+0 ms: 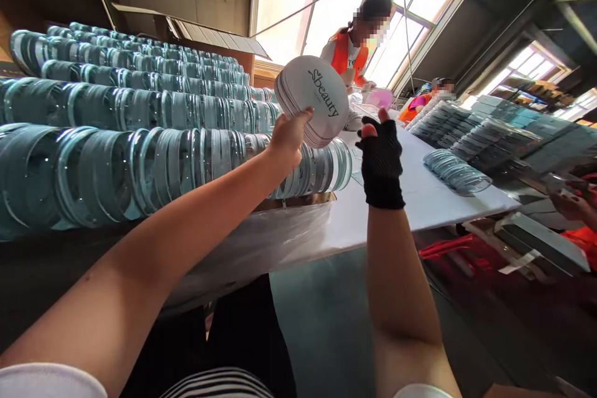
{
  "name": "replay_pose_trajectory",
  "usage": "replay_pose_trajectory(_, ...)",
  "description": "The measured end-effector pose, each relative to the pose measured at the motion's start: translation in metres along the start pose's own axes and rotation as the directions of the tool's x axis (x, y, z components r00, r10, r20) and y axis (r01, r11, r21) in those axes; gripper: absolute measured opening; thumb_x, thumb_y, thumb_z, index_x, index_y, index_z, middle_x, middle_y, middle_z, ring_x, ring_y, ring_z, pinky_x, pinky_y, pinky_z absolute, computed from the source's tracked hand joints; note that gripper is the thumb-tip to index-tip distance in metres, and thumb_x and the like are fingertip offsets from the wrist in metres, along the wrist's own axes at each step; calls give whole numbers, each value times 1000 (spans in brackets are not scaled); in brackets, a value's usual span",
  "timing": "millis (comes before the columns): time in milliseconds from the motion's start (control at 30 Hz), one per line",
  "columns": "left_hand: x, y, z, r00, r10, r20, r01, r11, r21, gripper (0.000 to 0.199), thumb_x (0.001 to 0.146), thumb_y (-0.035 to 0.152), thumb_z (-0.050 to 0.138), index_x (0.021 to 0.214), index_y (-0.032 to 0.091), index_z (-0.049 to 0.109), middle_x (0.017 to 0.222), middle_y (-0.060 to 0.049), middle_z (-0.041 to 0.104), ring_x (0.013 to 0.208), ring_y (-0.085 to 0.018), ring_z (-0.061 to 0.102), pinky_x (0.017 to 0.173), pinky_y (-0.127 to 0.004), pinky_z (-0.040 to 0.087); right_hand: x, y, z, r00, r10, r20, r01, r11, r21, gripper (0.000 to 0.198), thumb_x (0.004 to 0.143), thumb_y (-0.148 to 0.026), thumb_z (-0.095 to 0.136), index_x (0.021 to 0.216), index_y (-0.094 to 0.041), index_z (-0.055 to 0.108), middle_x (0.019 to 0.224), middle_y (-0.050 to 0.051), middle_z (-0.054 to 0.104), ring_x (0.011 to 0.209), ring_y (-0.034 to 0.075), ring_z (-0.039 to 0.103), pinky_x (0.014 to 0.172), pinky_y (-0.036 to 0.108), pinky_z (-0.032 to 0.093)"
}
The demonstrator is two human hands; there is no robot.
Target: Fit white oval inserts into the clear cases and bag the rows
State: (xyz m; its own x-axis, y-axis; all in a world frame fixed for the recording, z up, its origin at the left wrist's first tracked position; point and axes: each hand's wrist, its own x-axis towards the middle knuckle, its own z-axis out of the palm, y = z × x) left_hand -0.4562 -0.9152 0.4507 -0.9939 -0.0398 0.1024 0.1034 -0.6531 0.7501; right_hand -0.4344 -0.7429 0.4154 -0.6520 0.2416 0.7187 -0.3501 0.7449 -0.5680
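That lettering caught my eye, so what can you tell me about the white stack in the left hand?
The white stack is several thin, rounded pieces, perhaps card, their edges showing at the left. Its front bears dark "beauty" lettering with a looped flourish; the smaller print is unreadable. It is held up, tilted, the left hand gripping its lower left with the thumb on the front face.

Clear round glass disc rows: left of flat white tabletop. Shorter clear round disc row: on tabletop, near right corner. White round card stack: in left hand.
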Motion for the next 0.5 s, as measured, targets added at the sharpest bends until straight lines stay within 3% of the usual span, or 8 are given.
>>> replay_pose_trajectory(100, -18, 12, 1, 1000, -19, 14, 19, 1000, 23, 20, 83, 15, 71, 102, 19, 69, 100, -4, 78, 107, -23, 73, 99, -39, 57, 7, -29, 8, 993, -114, -6, 111, 976, -187, 51, 98, -45, 42, 141, -19, 53, 150, 18, 53, 140, 31, 51, 111, 54, 46)
replay_pose_trajectory(167, -31, 20, -1, 1000, -11, 2, 11, 998, 55, 11, 84, 14, 70, 94, 18, 70, 91, -3, 78, 99, -22, 74, 94, -37, 58, -5, -54, 14, 955, -296, -19, 284, 930, -233, 45, 98, -39, 43, 137, -20, 56, 158, 15, 45, 149, 28, 40, 118, 54, 39)
replay_pose_trajectory(233, -43, 28, -4, 1000, 12, 11, -13, 997, 82, 9, 84, 14, 70, 92, 18, 70, 86, -2, 77, 95, -22, 75, 90, -35, 59, -17, -71, 20, 904, -414, -110, 382, 895, -229, 44, 99, -36, 45, 138, -19, 54, 162, 14, 37, 153, 24, 33, 122, 49, 36)
replay_pose_trajectory(333, -55, 37, -10, 996, 42, 79, -49, 995, 82, 13, 83, 15, 71, 94, 20, 72, 87, -1, 78, 96, -21, 74, 87, -33, 60, -22, -75, 27, 913, -299, -277, 240, 944, -228, 58, 100, -43, 43, 149, -12, 40, 159, 21, 39, 153, 26, 33, 121, 50, 37)
replay_pose_trajectory(400, -57, 40, -15, 995, 52, 84, -58, 996, 71, 12, 82, 15, 71, 93, 20, 73, 88, -2, 78, 96, -21, 74, 85, -32, 60, -22, -73, 28, 924, -236, -301, 165, 956, -243, 60, 100, -45, 38, 150, -12, 38, 155, 23, 42, 151, 29, 37, 117, 56, 41)
replay_pose_trajectory(500, -57, 41, -25, 998, 46, 43, -48, 997, 53, 10, 79, 15, 72, 88, 18, 73, 87, -4, 77, 89, -21, 74, 78, -31, 58, -27, -82, 29, 888, -373, -271, 302, 915, -268, 54, 97, -41, 37, 145, -16, 45, 152, 19, 46, 148, 30, 41, 114, 55, 43)
